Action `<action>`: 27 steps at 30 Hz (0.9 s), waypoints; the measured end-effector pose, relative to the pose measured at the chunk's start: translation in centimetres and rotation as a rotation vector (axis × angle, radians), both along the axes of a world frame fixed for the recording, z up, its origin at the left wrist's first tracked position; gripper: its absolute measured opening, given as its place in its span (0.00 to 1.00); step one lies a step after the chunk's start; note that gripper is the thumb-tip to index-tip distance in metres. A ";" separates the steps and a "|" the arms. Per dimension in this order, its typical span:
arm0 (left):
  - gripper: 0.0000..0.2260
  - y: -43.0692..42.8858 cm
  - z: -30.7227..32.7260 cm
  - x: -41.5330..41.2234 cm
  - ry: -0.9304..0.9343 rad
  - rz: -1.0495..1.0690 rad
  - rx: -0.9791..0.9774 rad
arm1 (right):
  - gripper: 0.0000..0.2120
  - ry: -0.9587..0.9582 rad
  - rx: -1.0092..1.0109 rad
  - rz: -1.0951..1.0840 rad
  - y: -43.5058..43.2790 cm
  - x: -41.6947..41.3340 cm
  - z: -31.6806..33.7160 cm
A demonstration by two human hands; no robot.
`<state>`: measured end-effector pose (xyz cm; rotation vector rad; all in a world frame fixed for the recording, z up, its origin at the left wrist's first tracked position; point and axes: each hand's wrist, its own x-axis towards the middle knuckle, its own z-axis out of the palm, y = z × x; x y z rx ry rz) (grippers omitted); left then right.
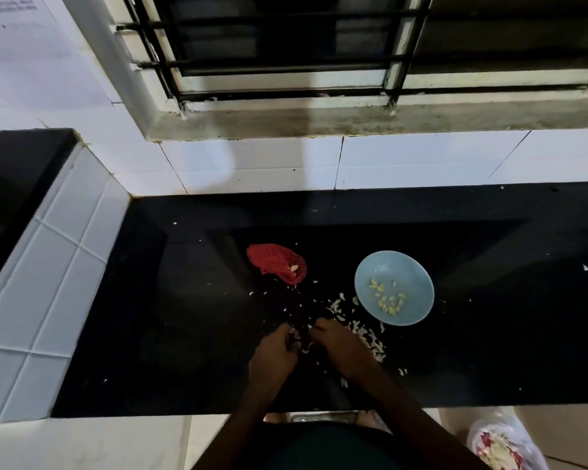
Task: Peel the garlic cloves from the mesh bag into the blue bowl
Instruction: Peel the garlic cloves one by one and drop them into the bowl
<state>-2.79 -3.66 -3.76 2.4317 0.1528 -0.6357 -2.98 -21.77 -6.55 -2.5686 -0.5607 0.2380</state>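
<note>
Red mesh bag [276,268], left of the blue bowl [418,312]: slack, nearly flat, few cloves left. Left hand [274,351] and right hand [336,344], below-left of bowl: fingers curled, pinching one small garlic clove [297,335]. Papery skins [367,337] beside bowl. Smooth bowl holds pale peeled cloves [387,298]; judged well along.

We find the red mesh bag [276,266] crumpled and flat at nine o'clock from the round blue bowl [406,266], which stands upright with peeled, pale-yellow garlic cloves [387,299] scattered inside.
</note>
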 end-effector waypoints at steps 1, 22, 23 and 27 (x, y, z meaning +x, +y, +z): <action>0.07 0.0 0.0 0.1 0.001 -0.001 -0.007 | 0.14 -0.009 0.000 0.003 0.0 -0.2 0.0; 0.06 0.0 -1.1 0.8 -0.023 0.024 -0.070 | 0.13 0.250 0.222 -0.367 -0.5 -0.4 1.3; 0.06 0.0 -1.4 0.8 -0.008 0.037 -0.099 | 0.12 0.219 0.175 -0.334 -0.5 -0.2 1.1; 0.08 0.3 -2.2 0.9 -0.001 0.057 -0.169 | 0.07 0.187 0.000 -0.250 -0.5 0.1 0.9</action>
